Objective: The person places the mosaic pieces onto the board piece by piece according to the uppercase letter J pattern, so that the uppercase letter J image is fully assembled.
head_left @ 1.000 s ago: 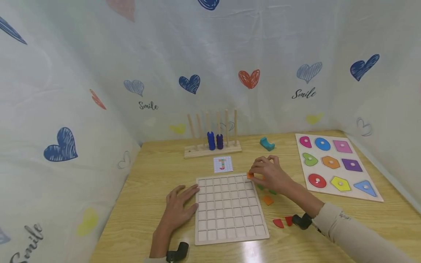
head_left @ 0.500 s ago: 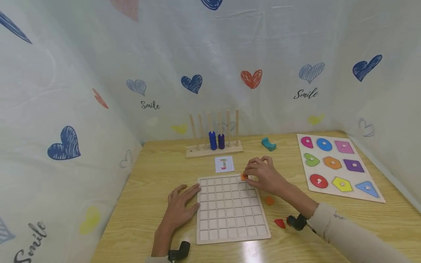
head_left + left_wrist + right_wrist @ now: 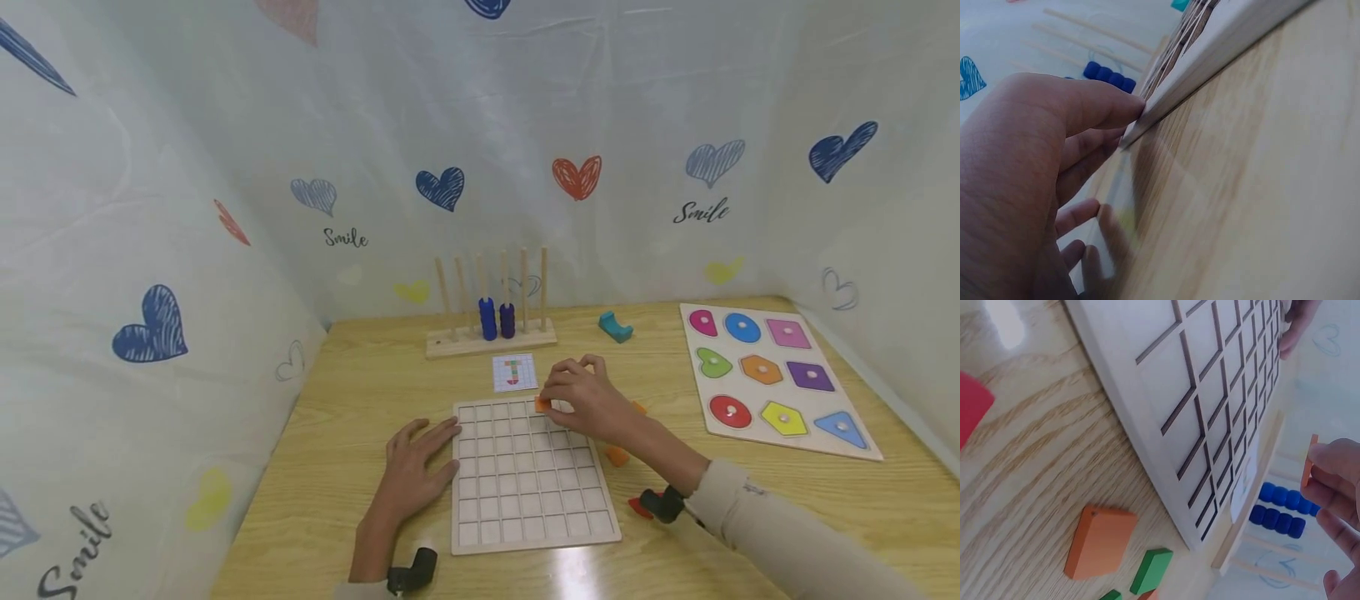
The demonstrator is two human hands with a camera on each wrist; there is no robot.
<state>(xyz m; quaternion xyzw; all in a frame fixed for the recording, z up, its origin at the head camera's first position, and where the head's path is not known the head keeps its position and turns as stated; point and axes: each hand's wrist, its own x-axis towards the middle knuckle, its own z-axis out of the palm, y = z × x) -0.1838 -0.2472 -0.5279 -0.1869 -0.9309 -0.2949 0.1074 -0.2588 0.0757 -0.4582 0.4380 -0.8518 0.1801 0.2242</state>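
Note:
A pale wooden grid board [image 3: 525, 551] lies on the table with bare square cells. My left hand [image 3: 415, 468] rests at its left edge; in the left wrist view the thumb and fingertips touch the rim. My right hand [image 3: 585, 402] pinches a small orange square tile [image 3: 541, 404] between thumb and fingers over the board's far row. The right wrist view shows this tile [image 3: 1310, 461] edge-on, raised above the board. Behind the board lies a printed card [image 3: 514, 372] with a coloured J-shaped pattern on a grid.
Right of the board lie an orange tile [image 3: 1102, 542], green pieces [image 3: 1151, 570] and red pieces [image 3: 639, 507]. A peg stand [image 3: 491, 340] with blue and purple beads stands behind, near a teal curved block [image 3: 616, 327]. A shape puzzle board [image 3: 738, 392] lies at right.
My right hand has moved left with the orange tile, from the board's far right corner to farther along the far row. The left hand stays at the board's edge.

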